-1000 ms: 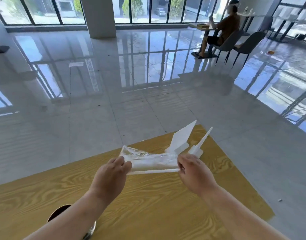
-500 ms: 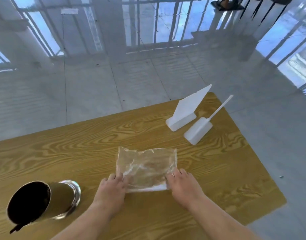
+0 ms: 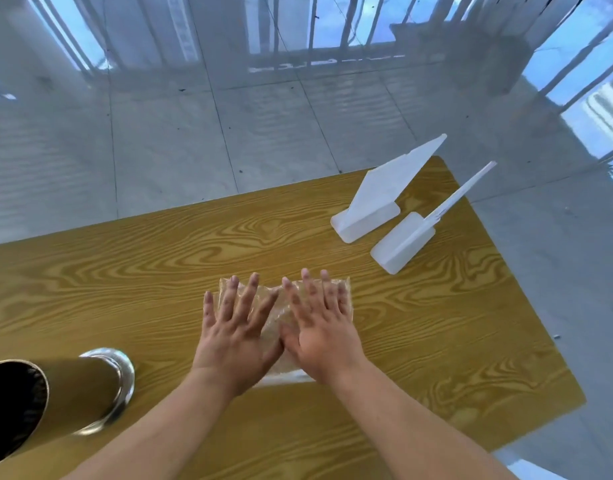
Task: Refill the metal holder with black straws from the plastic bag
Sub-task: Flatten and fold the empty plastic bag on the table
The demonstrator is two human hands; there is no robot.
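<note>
Well to the left of the left hand (image 3: 234, 336) and nearer the person, the shiny cylindrical metal holder (image 3: 55, 400) stood on the wood-grain tabletop (image 3: 125, 271), its mouth dark; whether that darkness was straws could not be told. A second earlier both hands had held the clear crinkled plastic bag (image 3: 284, 308) up off the table, and half a second earlier they pinned only its near edge; now the bag lay flat and the left hand was spread wide, palm down, over its left half. The right hand (image 3: 320, 332) pressed beside it, fingers likewise splayed, thumbs nearly touching, gripping nothing. The bag looked empty, no black straws showing in it, so the refilling was probably finished and this was tidying. Far beyond the right hand stood two white plastic sign stands (image 3: 388, 199).
</note>
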